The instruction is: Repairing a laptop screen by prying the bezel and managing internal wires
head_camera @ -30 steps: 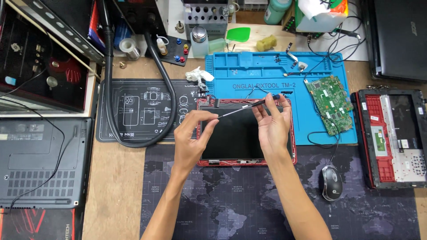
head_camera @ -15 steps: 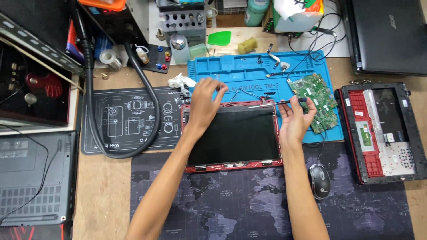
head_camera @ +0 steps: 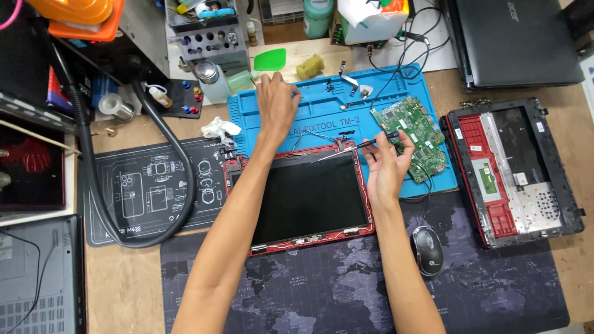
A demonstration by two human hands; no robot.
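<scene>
Now my left hand (head_camera: 276,102) has left the red-framed laptop screen panel (head_camera: 303,198) and reached further up onto the blue silicone repair mat (head_camera: 322,111), fingers loosely curled, holding nothing I can see. My right hand (head_camera: 387,167) still pinches thin black tweezers (head_camera: 356,146) above the panel's top edge, beside the green circuit board (head_camera: 414,133).

One red-framed laptop screen (head_camera: 307,196), one green circuit board (head_camera: 413,136), one computer mouse (head_camera: 427,250), one blue repair mat (head_camera: 322,108), two hands, left (head_camera: 276,106) and right (head_camera: 386,164)
</scene>
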